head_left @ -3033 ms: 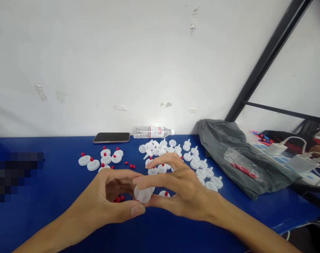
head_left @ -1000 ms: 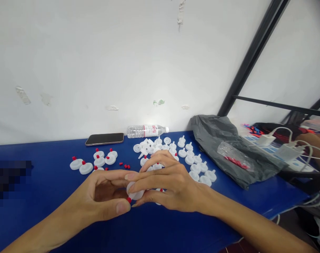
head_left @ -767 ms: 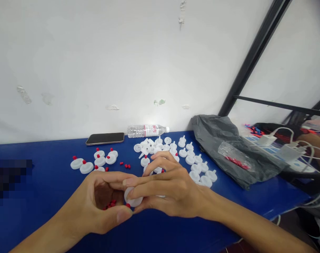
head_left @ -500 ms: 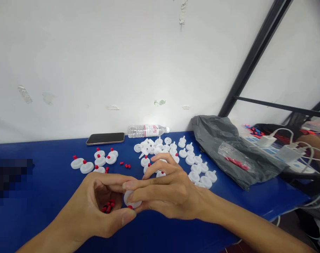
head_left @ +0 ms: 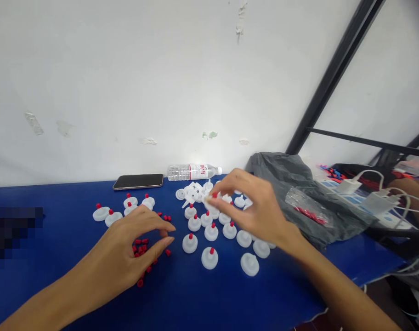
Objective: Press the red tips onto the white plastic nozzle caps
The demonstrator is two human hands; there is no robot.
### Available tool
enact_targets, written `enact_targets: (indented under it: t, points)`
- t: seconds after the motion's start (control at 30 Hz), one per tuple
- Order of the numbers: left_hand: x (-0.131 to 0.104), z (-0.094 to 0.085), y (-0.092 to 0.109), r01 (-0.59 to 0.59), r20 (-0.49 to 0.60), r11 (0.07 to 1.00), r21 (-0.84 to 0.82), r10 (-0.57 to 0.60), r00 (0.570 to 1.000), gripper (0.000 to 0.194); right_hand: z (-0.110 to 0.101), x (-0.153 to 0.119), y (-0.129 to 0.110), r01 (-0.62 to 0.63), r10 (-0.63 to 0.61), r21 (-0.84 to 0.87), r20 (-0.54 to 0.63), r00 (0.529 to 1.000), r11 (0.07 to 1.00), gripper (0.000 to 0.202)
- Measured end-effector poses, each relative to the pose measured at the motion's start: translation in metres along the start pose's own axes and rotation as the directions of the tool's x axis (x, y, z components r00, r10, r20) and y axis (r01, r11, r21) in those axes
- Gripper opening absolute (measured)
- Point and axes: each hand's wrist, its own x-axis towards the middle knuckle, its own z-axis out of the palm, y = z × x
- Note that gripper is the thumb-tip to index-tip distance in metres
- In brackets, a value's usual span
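Note:
My left hand [head_left: 132, 246] rests low over the blue table, thumb and forefinger a little apart, with nothing visible between them. Several small red caps [head_left: 137, 252] lie loose beneath and beside its palm. My right hand [head_left: 252, 207] is raised over the middle group and pinches a white disc-shaped nozzle piece by its red cap [head_left: 214, 195]; the fingers partly cover it. Below stand several similar white nozzle pieces with red caps [head_left: 210, 259]. To the right, several uncapped white nozzle pieces [head_left: 250, 265] lie, some hidden behind my right hand.
A black phone [head_left: 138, 181] and a clear bottle on its side [head_left: 195, 172] lie along the wall. On the right are a dark grey plastic bag [head_left: 276, 172], a small clear bag of red caps [head_left: 309, 214], and a power strip with chargers [head_left: 378, 202]. More red-capped pieces [head_left: 101, 213] sit at left.
My hands have parted. The right moved up and right with the capped nozzle piece; the left opened and lowered, and the red caps from its palm now lie on the table.

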Motion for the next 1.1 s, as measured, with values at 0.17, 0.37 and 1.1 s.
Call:
enact_targets:
  t: [0.17,0.37,1.1]
  points:
    - [-0.006,0.011,-0.022,0.014,0.165,0.996,0.083,-0.027,0.986,0.019,-0.038,0.012,0.028,-0.392,0.466,-0.259,0.383,0.797,0.883,0.015]
    - [-0.005,0.018,-0.023,0.042,0.244,0.997,0.061,-0.056,0.968,0.018,-0.042,0.002,0.054,-0.428,0.599,-0.420,0.600,0.531,0.800,0.012]
    - [0.006,-0.001,-0.001,0.013,-0.255,0.991,0.133,0.022,0.967,0.032,-0.046,-0.001,0.042,-0.584,0.424,-0.151,0.829,0.365,0.798,0.011]
